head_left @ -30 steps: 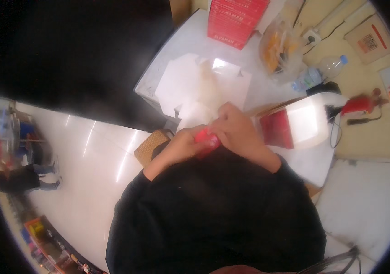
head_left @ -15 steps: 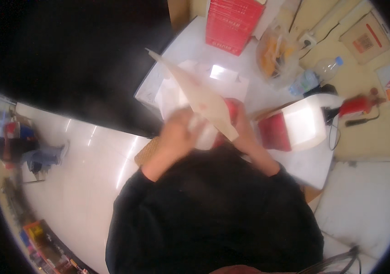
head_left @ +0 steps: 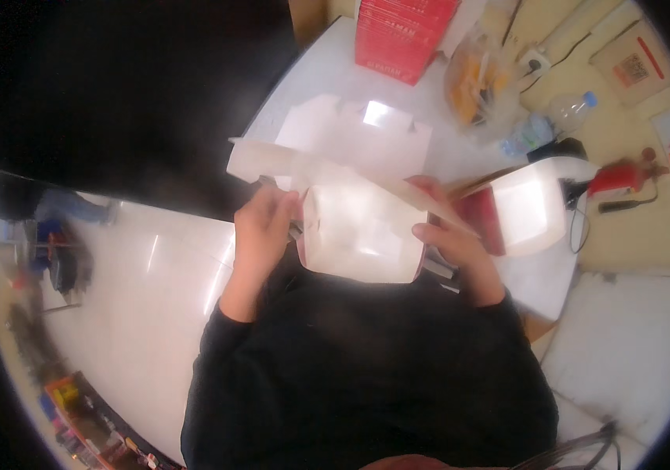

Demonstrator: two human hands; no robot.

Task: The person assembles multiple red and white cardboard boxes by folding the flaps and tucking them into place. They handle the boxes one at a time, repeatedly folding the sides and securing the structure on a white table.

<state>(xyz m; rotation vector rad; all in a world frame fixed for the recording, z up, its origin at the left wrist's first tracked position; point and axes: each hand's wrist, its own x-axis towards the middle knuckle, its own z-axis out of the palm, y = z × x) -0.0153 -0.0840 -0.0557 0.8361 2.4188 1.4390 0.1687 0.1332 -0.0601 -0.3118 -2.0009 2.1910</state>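
Observation:
Between my hands is a cardboard takeaway box (head_left: 362, 235), white inside with red showing at its outer edges. Its pale lid flap stretches up and across the far side, tilted. On the left wall of the box, my left hand (head_left: 263, 227) pinches the edge near the corner. At the opposite wall, my right hand (head_left: 454, 241) grips with the thumb over the rim and other fingers behind the flap, partly hidden. A flat white card blank (head_left: 319, 129) lies on the table beyond the box. To the right sits another folded box (head_left: 527, 207), open, white inside and red outside.
The white table (head_left: 323, 59) carries a red stack of flat boxes (head_left: 402, 39) at the back. Right of it are a plastic bag with orange contents (head_left: 480, 82), a clear bottle with a blue cap (head_left: 550, 125), and a red handheld tool (head_left: 617, 178). Shelves stand far left.
The box has turned so its white inside now faces up, and its flap has swung down from upright toward the far side. My hands have moved apart to opposite walls.

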